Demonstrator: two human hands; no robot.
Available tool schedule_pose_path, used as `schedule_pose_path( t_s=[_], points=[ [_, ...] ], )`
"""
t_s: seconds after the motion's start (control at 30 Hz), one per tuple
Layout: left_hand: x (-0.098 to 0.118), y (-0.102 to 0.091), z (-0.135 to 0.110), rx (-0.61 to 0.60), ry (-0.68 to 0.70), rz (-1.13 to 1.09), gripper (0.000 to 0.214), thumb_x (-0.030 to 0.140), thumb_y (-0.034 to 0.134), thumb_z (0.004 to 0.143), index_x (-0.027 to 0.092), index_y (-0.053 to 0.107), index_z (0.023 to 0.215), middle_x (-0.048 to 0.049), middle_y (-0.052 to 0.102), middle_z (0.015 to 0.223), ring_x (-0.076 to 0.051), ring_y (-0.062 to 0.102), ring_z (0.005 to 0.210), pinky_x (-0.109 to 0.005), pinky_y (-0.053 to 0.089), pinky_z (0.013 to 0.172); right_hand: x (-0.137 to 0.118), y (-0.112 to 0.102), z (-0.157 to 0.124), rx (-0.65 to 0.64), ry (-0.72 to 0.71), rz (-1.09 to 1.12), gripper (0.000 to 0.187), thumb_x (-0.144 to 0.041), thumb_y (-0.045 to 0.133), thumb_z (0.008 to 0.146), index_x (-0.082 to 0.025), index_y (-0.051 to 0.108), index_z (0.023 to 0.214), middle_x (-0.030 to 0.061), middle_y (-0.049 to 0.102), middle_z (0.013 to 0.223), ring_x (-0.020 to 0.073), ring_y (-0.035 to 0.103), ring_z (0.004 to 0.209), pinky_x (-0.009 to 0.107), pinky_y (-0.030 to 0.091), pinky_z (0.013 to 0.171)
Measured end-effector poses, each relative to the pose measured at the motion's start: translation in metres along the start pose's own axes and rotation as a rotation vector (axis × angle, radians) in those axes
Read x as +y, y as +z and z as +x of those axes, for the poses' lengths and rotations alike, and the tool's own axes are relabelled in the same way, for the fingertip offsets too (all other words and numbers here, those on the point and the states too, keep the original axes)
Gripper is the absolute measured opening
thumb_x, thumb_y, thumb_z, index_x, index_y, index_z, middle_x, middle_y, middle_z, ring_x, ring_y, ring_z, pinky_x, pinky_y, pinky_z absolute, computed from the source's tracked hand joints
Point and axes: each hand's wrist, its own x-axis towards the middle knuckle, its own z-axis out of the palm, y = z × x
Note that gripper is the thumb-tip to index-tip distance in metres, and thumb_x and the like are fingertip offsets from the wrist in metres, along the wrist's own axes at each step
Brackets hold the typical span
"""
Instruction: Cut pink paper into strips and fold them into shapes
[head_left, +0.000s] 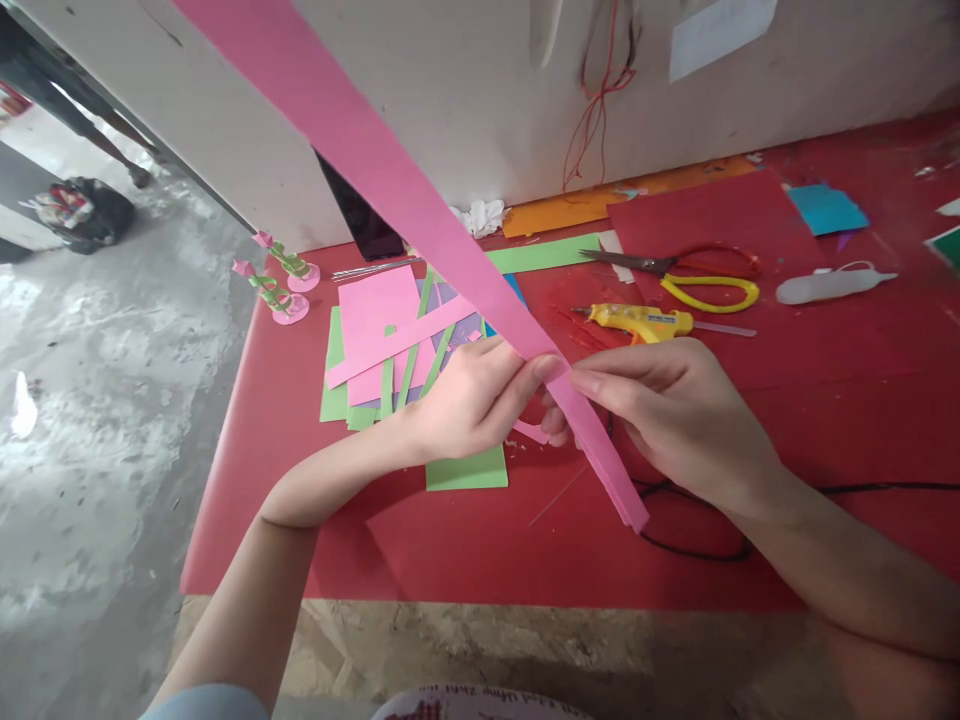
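A long pink paper strip (420, 205) runs slantwise from the top left down to the middle of the view. My left hand (480, 395) pinches it between thumb and fingers. Close beside, my right hand (667, 410) is closed on the strip's right edge with thumb and fingertips. Below the hands the strip's lower end looks layered or folded. Under and behind my left hand lie pink paper sheets (375, 310), narrow green paper strips (409, 350) and a green sheet (466, 472).
On the red table (360, 560) lie scissors (705, 290), a yellow glue gun (637, 320), a white bottle (832, 285) and a black cable (885, 488). Two small paper flowers (281, 290) stand at the left edge. A phone (367, 225) leans on the wall. A person's legs (75, 110) show far left.
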Motion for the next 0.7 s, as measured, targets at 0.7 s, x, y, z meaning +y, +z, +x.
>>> schedule_pose_path(
  t_s=[0.7],
  points=[
    [0.0047,-0.0063,0.0018,-0.136,-0.276,-0.430,0.035,0.021,0.040,0.099,0.017,0.056,0.068,0.0026,0.060,0.061,-0.005,0.054,0.055,-0.018,0.045,0.054,-0.0017,0.0029,-0.0062,0.035,-0.204,-0.142,0.020,-0.013,0.063,0.079,-0.023,0.074,0.066,-0.0021,0.073,0.060,0.0138,0.071,0.054,0.020,0.061,0.049]
  ],
)
